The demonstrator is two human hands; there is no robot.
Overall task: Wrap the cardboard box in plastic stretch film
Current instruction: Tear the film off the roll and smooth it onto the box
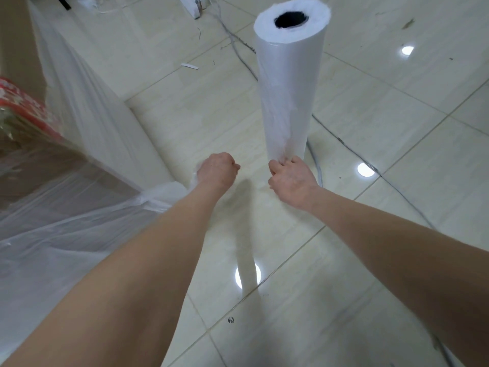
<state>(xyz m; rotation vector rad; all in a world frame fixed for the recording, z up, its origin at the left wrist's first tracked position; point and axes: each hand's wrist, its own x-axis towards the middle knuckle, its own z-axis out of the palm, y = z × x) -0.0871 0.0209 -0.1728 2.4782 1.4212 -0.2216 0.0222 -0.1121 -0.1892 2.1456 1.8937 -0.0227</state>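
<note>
Tensioning: left grip (217, 168) fists bunched clear film tail (164, 192) off brown cardboard box (18, 41) leftward, right grip (291, 178) clutches base of upright white film roll (289, 88).

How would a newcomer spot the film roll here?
On the tiled floor, right of the film-covered cardboard box, the stretch film roll stands upright, the right hand gripping its lower end. It is the only tall white cylinder, with a dark hole on top.

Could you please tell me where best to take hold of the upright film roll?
Probably at its ends: the roll stands upright with its hollow core open on top, so fingers enter from above, while the right hand grips its lower end.
</note>
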